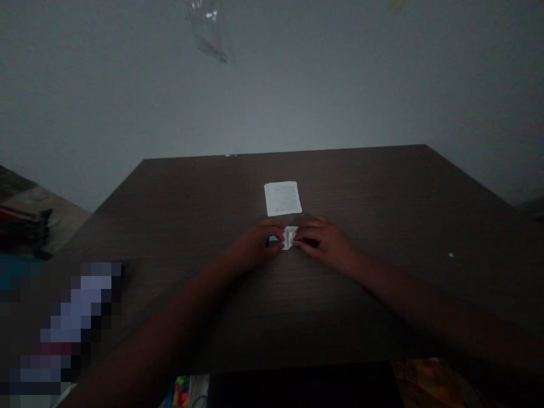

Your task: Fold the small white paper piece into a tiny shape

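Note:
A small folded piece of white printed paper point(289, 236) lies on the dark wooden table point(382, 187). My left hand point(256, 245) and my right hand point(326, 240) meet over it, fingertips pinched on its two sides and pressing it to the table. Just beyond the hands sits a small stack of square white printed papers point(283, 198). The light is dim, so the fold's shape is hard to make out.
A grey wall rises behind the table, with a clear plastic scrap point(208, 28) stuck high on it. A blurred-out object point(68, 323) lies at the table's left front. Dark clutter point(25, 224) sits on a surface at far left.

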